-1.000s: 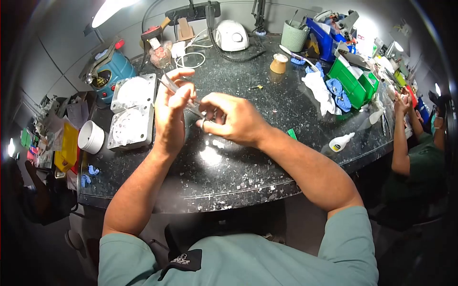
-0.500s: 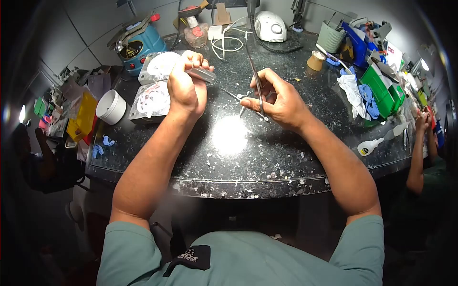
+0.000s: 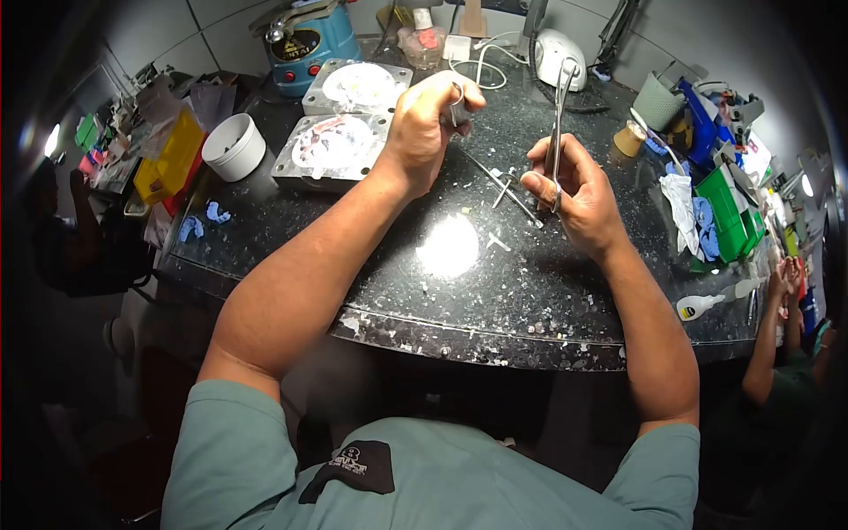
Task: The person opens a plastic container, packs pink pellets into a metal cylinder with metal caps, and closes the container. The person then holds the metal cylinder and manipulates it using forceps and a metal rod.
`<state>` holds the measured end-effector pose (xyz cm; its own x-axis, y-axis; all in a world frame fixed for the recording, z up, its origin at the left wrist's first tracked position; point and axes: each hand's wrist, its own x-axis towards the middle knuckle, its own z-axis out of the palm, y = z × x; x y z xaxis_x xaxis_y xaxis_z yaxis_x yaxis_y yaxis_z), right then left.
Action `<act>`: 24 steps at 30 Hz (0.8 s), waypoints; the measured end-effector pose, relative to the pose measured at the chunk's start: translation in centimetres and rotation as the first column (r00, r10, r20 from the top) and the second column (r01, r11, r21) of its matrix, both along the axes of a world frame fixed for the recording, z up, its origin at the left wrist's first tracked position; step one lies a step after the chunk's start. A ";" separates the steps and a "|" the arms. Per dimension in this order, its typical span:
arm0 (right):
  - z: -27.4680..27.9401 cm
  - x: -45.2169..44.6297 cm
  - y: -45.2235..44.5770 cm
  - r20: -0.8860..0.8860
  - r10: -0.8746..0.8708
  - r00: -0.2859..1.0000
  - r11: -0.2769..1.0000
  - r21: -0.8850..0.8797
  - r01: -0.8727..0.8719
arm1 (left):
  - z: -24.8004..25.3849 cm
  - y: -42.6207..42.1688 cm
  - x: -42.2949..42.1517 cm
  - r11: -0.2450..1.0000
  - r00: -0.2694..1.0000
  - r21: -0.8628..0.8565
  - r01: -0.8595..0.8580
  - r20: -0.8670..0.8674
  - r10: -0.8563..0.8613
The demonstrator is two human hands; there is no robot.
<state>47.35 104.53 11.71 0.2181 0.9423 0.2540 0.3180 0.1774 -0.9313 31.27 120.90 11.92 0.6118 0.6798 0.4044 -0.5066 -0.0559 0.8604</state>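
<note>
My left hand (image 3: pixel 427 128) is closed round a small shiny object, mostly hidden by the fingers, near the two metal flask halves. My right hand (image 3: pixel 576 199) grips a long metal tool (image 3: pixel 558 115) that stands nearly upright, with a loop at its top end. Between the hands, thin metal instruments (image 3: pixel 503 185) lie crossed on the black worktop (image 3: pixel 389 265). The nearer flask half (image 3: pixel 331 146) holds white material with reddish marks; the farther one (image 3: pixel 358 84) has a white filling.
A white tub (image 3: pixel 234 148) and blue scraps (image 3: pixel 191 230) are at the left. Behind stand a blue machine (image 3: pixel 314 53) and a white device (image 3: pixel 560 60). Green bins (image 3: pixel 724 212), gloves and a small bottle (image 3: pixel 700 306) are at the right. A co-worker's forearms (image 3: pixel 770 322) show at the far right edge.
My hands have moved apart, and the right one now holds the long tool upright. The thin instruments have come into view on the worktop. The camera view has shifted.
</note>
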 end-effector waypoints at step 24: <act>0.3 -0.6 -0.3 0.245 0.046 0.968 0.995 -0.096 -0.023 | -1.0 1.9 -0.3 0.826 0.990 0.556 -0.090 -0.041 0.135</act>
<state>46.75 104.22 12.00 0.1260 0.9699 0.2084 0.5353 0.1104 -0.8374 30.99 122.78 10.95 0.5886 0.4236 0.6885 -0.4026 -0.5850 0.7041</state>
